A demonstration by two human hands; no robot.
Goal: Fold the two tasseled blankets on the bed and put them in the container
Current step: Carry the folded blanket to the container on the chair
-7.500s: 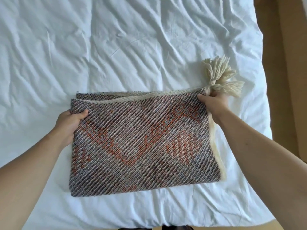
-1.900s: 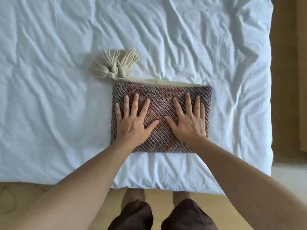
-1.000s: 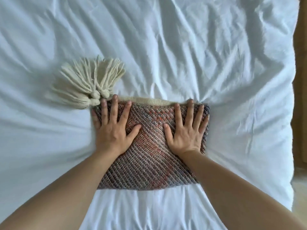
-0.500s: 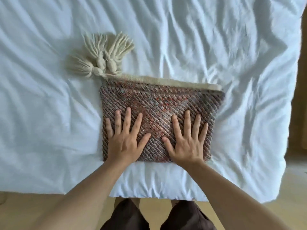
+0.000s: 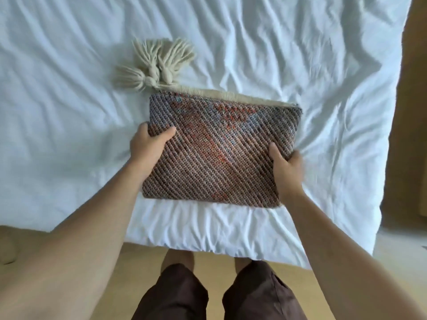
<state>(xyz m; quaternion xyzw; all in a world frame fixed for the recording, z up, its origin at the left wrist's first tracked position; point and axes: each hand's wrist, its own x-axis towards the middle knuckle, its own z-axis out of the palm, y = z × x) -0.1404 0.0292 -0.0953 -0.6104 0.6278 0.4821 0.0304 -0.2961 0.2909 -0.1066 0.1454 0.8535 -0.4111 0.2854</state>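
A woven blanket (image 5: 219,148) in brown, grey and orange lies folded into a thick rectangle near the front edge of the bed. Cream tassels (image 5: 154,63) fan out from its far left corner. My left hand (image 5: 147,146) grips the blanket's left edge, thumb on top and fingers underneath. My right hand (image 5: 285,167) grips the right edge the same way. Only this one blanket is in view, and no container shows.
The bed's wrinkled white sheet (image 5: 300,54) fills most of the view. Wooden floor (image 5: 215,257) and my legs in dark shorts (image 5: 215,294) lie below the bed's front edge. A brown wooden surface (image 5: 413,112) runs along the right.
Both hands were pressing flat on top of the folded blanket; they have since slid out to its left and right edges and closed around them.
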